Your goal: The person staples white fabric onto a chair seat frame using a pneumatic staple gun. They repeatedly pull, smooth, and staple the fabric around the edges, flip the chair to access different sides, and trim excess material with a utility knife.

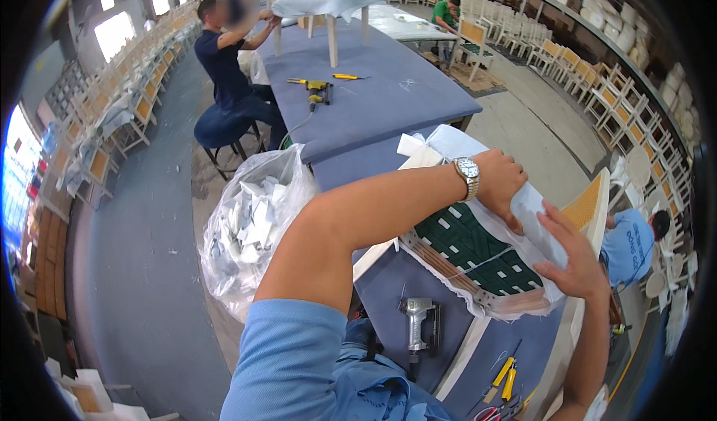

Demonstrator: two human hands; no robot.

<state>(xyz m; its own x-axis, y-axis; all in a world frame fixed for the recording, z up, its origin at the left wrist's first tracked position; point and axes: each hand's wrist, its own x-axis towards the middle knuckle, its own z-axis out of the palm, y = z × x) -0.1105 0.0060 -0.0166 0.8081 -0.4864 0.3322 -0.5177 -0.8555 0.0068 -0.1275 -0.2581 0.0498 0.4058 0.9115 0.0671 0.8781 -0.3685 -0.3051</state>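
A chair seat with dark green woven webbing lies with its underside up on the blue-grey table before me. Light blue-white fabric wraps the seat's edge, and its ragged border hangs over the wooden rim. My left hand, with a watch on the wrist, reaches across and grips the fabric at the far edge, thumb pressed inward. Around the fabric at the right edge, my right hand is curled, fingers on top and thumb lower. Part of the chair's woven yellow back shows beyond it.
A metal staple gun lies near me, with yellow-handled tools to its right. A clear bag of white scraps stands left. Farther off are a yellow staple gun, a fabric-covered chair and co-workers.
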